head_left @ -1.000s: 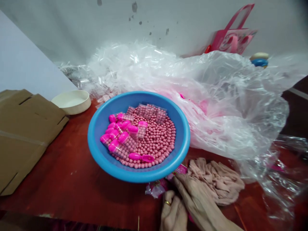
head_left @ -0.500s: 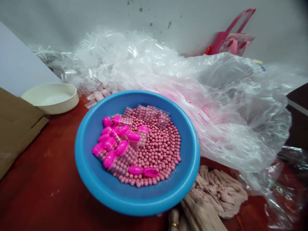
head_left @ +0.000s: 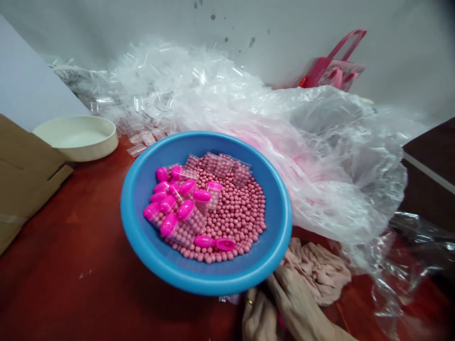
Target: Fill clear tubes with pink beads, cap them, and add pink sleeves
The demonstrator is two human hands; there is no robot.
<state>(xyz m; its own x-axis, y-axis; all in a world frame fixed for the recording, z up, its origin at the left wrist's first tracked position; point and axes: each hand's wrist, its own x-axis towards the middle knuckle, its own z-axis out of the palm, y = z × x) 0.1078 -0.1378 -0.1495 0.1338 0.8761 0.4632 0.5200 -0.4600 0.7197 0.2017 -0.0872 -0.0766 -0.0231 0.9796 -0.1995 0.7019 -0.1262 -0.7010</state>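
Note:
Below the right front rim of a blue bowl (head_left: 206, 284), my two hands are close together and touching. My left hand (head_left: 259, 317), with a gold ring on it, is curled closed. My right hand (head_left: 296, 298) comes in from the lower right, its fingers bent under the rim and partly hidden. A bit of bright pink (head_left: 280, 320) shows between them; the rest of it is hidden. In the bowl lie loose pink beads (head_left: 238, 213), several clear bead-filled tubes with bright pink caps (head_left: 186, 210), and a pink scoop (head_left: 215, 243) resting on the beads.
Behind the bowl are heaped clear plastic tubes (head_left: 149, 99) and a crumpled plastic bag (head_left: 320, 161). A beige cloth (head_left: 320, 272) lies beside my right hand. To the left are a cream shallow dish (head_left: 85, 147) and a cardboard box (head_left: 28, 175). A pink bag (head_left: 320, 71) stands by the wall.
My hands have risen further into view below the rim, and the pink bit now shows between them. The whole view has shifted slightly; the bowl's contents look the same.

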